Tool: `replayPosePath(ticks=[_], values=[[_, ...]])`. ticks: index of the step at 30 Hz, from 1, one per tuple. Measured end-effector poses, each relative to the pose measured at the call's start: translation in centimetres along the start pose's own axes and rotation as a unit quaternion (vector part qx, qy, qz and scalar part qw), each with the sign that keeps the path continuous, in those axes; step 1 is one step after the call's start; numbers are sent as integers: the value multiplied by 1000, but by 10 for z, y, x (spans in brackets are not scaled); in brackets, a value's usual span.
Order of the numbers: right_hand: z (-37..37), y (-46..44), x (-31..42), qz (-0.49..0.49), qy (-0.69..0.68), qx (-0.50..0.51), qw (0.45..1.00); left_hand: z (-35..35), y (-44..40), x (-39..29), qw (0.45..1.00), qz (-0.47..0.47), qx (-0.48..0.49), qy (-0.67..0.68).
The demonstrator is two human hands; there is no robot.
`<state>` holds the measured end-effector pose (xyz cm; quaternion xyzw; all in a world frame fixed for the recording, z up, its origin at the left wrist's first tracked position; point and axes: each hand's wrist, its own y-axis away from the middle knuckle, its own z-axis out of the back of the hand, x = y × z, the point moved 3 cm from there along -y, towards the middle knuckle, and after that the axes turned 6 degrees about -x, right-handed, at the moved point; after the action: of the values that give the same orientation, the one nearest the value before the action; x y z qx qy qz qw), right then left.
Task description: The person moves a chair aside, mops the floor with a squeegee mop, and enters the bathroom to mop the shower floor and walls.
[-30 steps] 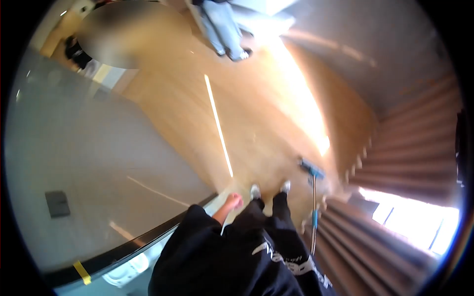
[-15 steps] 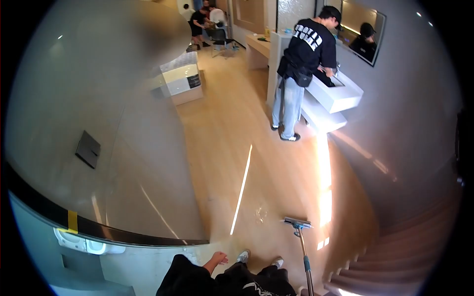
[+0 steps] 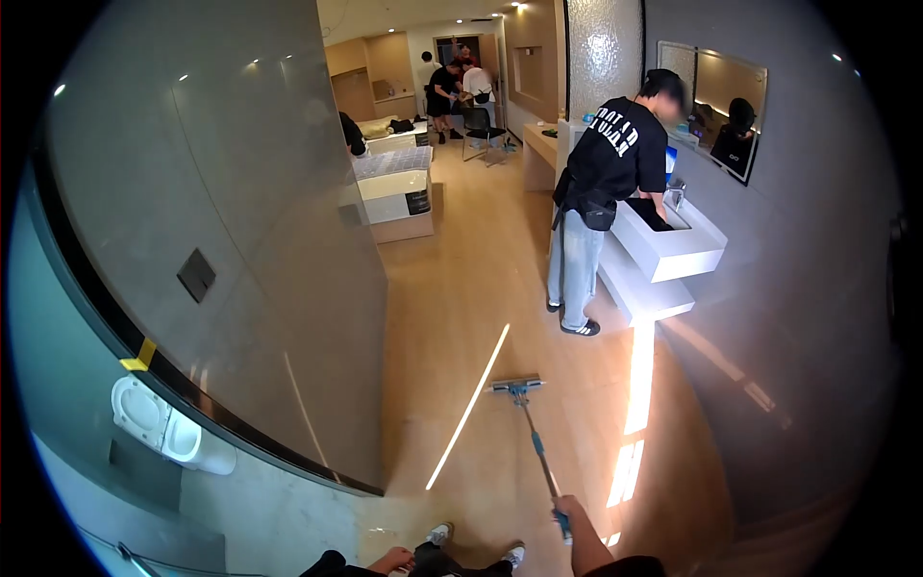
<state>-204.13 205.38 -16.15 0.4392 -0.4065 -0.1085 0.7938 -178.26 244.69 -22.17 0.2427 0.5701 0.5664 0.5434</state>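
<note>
My right hand (image 3: 569, 506) is closed round the grip of a mop (image 3: 539, 448) at the lower middle. From there the handle slants forward and left. Its wide, flat head (image 3: 517, 385) rests on the wood floor, close to a thin strip of sunlight. At the bottom edge, my left hand (image 3: 392, 560) hangs near my body, apart from the mop. It appears to hold nothing, with its fingers loosely bent. My shoes (image 3: 439, 535) show between the two hands.
A person in black (image 3: 615, 159) leans over a white washbasin (image 3: 685, 252) at the right. Beds (image 3: 402, 207), a black chair (image 3: 480, 130) and more people are farther back. A grey wall (image 3: 288, 221) borders the left, with a toilet (image 3: 183, 440) behind it.
The mop head has moved forward and left across the floor. My right hand has come into view on the handle. My view has tilted up, and my left hand sits lower.
</note>
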Motion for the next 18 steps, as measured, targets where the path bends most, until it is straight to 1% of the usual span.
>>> replayPosePath(ticks=[1, 2, 3, 4, 5, 6, 8, 10, 12, 13, 15, 17, 18], values=[[-8, -6, -4, -16, -38, 23, 999, -11, 17, -10, 994, -46, 12, -96], [-13, -3, -5, 13, -25, 13, 1000, -18, -6, -4, 986, -83, 21, -145], [-12, 5, -13, 36, -6, 3, 999, -23, -6, -14, 966, -169, 86, -173], [-4, 18, -44, 13, 12, 10, 1000, -38, -13, -20, 915, -216, 131, -315], [0, 30, -72, 15, 38, 43, 998, -46, -20, -23, 941, -161, 96, -282], [2, 34, -81, 31, 54, 73, 995, -57, 3, -39, 998, -49, 2, -26], [19, 49, -159, 17, 50, 21, 998, -75, 14, -71, 997, -51, 9, -51], [39, 68, -193, -3, 64, -3, 998, -98, 4, -96, 985, -86, 79, -130], [48, 80, -185, -33, 86, -8, 996, -117, -25, -106, 978, -92, 115, -147], [52, 83, -174, -38, 99, -8, 994, -122, -17, -120, 981, -110, 95, -130], [54, 82, -141, -35, 119, -3, 992, -127, -11, -151, 982, -135, 68, -113], [56, 79, -111, -20, 130, 0, 991, -134, -12, -168, 974, -170, 97, -117], [55, 76, -97, -11, 134, 2, 991, -130, -15, -174, 973, -173, 97, -120]])
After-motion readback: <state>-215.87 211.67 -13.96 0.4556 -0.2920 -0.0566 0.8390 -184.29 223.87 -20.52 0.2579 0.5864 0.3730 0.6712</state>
